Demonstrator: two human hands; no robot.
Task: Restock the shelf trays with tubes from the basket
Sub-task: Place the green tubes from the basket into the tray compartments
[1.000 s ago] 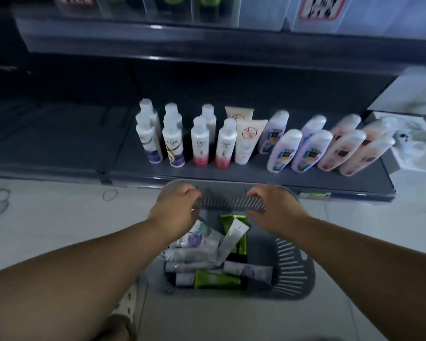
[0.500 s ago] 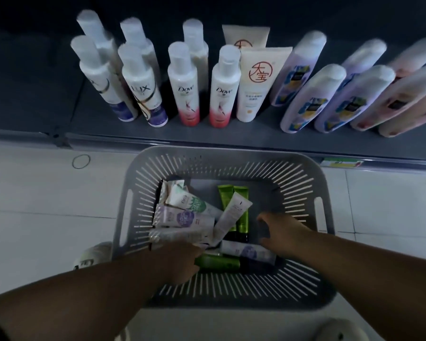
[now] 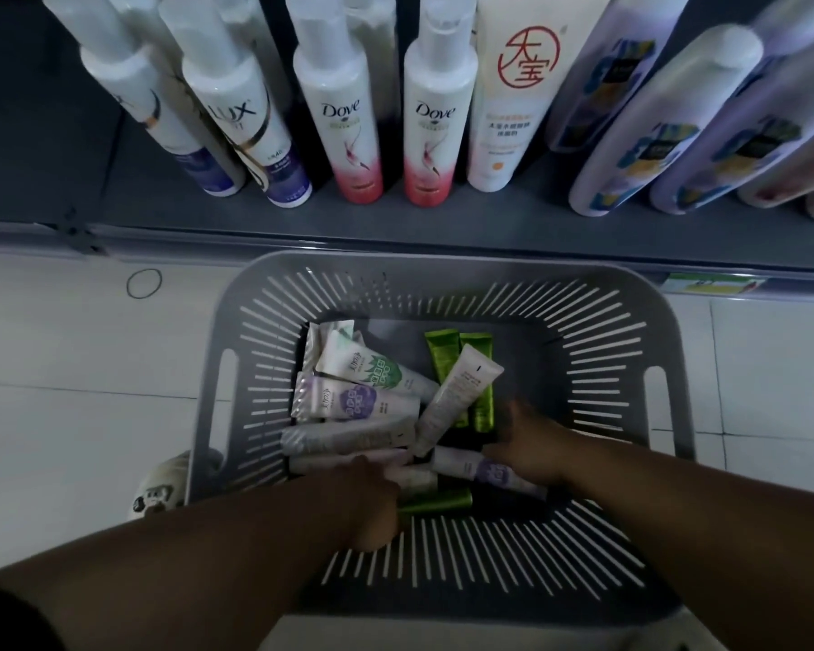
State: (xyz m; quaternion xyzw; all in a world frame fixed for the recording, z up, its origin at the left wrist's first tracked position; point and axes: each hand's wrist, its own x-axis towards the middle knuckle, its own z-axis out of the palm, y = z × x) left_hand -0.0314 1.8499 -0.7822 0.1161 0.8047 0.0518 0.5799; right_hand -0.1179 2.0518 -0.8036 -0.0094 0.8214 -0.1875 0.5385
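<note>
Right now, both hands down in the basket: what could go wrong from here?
1. The white tube lies across the green tubes in a crossed pile, so pulling one could drag its neighbours.
2. The left hand and right hand are blurred. No grip is confirmed, so a tube might slip on lifting.
3. The basket sits close to the shelf front, where the Dove bottles stand. A rising arm might knock them.

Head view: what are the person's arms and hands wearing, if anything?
Nothing that shows. No sleeve reaches into the frame on either arm. The left hand and right hand are ungloved, and no watch, bracelet or ring is visible, though blur hides fine detail on the fingers.
</note>
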